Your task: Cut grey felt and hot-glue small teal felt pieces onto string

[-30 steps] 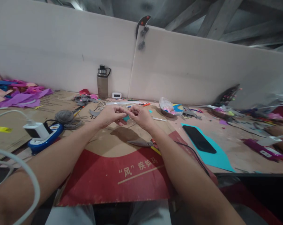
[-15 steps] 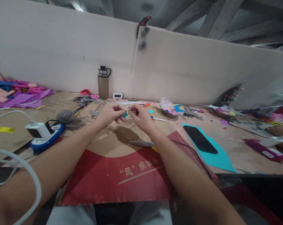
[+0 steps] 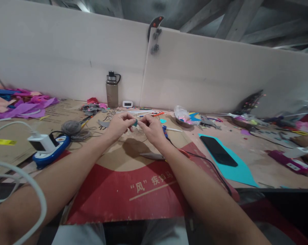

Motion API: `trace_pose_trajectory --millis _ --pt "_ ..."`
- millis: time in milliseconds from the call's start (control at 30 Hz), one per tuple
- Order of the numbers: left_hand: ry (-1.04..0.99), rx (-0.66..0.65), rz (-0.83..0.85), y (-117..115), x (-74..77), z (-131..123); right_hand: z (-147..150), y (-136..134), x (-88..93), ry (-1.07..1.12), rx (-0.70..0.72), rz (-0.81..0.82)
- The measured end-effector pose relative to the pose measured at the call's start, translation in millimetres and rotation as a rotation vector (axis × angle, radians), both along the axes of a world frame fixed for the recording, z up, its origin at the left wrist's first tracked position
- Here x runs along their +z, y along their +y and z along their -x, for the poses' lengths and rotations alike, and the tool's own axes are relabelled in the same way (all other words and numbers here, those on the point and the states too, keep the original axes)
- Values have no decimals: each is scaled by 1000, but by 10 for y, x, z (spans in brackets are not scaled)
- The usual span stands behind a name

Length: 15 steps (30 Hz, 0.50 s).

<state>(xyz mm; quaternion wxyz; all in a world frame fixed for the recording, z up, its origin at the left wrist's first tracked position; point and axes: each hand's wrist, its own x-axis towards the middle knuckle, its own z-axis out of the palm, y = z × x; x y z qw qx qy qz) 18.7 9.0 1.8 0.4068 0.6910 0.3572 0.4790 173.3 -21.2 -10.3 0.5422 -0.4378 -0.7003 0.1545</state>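
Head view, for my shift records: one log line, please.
left hand: pinching teal piece; right hand: close beside; scissors: lying on cardboard

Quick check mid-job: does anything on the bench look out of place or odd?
No spill stands out. Loose strands lie tangled beside the gray yarn ball, untidy. The phone rests on a teal sheet, out of place among craft materials. Neither touches the small piece in the left hand.
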Motion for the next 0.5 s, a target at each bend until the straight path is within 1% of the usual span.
trace_pose_trajectory --millis 100,233,300,400,500 --pt "6 40 -63 19 1 4 11 -3 -1 30 1 19" --pt "-58 -11 -12 10 5 -6 17 7 -15 54 35 30" --pt "-68 -11 13 -3 4 -14 18 9 -25 37 44 11" --pt "-85 -8 5 -4 -4 -22 17 9 -32 24 30 -5" --pt "-108 -34 -9 19 -20 -20 14 7 -25 61 3 27"
